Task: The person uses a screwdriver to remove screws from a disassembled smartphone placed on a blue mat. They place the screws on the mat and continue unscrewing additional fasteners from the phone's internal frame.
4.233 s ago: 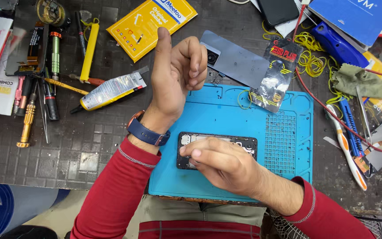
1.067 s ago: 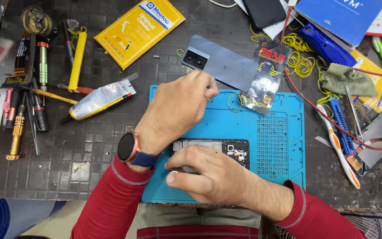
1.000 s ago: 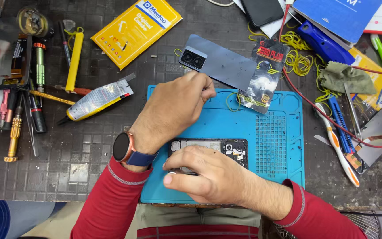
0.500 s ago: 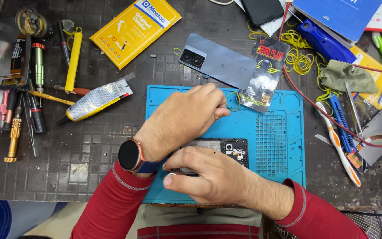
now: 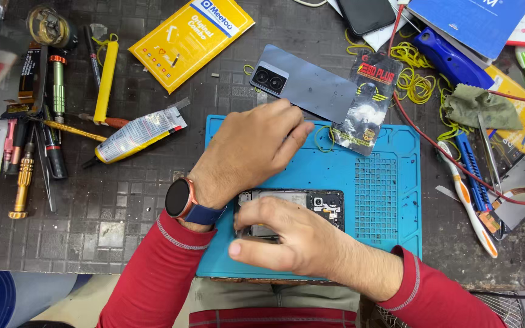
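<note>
Centrally placed — opened phone (image 5: 302, 206): laid flat, long side across, on the blue work mat (image 5: 390, 243), near the mat's front half; its back is off and the inner board and camera module are seen at its right end, while its left end is covered by fingers.
Right hand (image 5: 296, 240): pressed down over the phone's left and lower part, fingers curled together on its body, thumb stretched leftward along the near edge; the forearm in a red sleeve is angled in from the lower right.
Left hand (image 5: 247, 152): held palm down just beyond the phone, fingers kept together and extended to the right, tips near the mat's far edge; nothing is seen to be gripped — what lies under the palm cannot be told. A dark watch (image 5: 180, 199) on a blue strap is worn at the wrist, and the red-sleeved forearm runs in from the lower left.
Detached back cover (image 5: 305, 88): grey, with two camera rings, set beyond the mat's far edge, partly overlapped by a dark foil pouch (image 5: 369, 106).
Glue tube (image 5: 135, 136): laid slantwise to the left of the mat.
Screwdrivers (image 5: 22, 176): gathered at the far left of the dark bench (image 5: 92, 206).
Yellow packet (image 5: 189, 39): at the far side, left of the back cover.
</note>
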